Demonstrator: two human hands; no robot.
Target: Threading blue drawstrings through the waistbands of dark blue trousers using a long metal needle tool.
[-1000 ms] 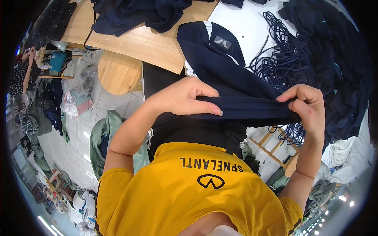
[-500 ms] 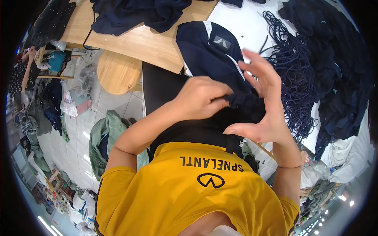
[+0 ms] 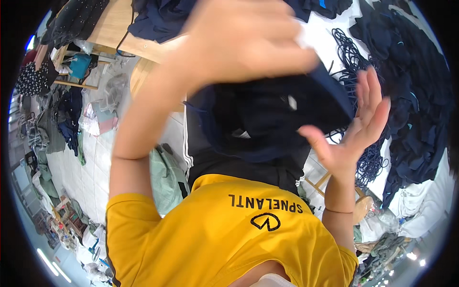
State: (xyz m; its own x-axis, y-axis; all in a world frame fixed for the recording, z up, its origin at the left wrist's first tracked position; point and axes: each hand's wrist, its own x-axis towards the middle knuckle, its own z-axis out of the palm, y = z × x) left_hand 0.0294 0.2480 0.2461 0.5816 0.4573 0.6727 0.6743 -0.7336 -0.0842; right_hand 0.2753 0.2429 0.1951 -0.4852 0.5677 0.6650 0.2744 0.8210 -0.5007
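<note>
A dark navy garment (image 3: pixel 282 115) is spread in front of my lap, an open end turned toward me and a small white tag showing inside. Its exact kind cannot be told. My left hand (image 3: pixel 248 43) is raised over its far edge, blurred, with fingers curled closed on the fabric. At the garment's right side is my right hand (image 3: pixel 358 126), its fingers stretched apart. The right thumb lies over or close to the cloth; whether it touches cannot be told.
Tangled navy cords (image 3: pixel 375 165) lie on the white tabletop at right, next to a large pile of dark cloth (image 3: pixel 420 105). More navy fabric (image 3: pixel 160 21) sits on the wooden table (image 3: pixel 112 26). Green cloth (image 3: pixel 165 177) is at lower left. Another person's patterned clothing (image 3: pixel 36 79) shows far left.
My left hand has swung up and away from me, lifting the garment's far edge. The garment now opens toward me. My right hand has shifted right and lower, fingers still spread.
</note>
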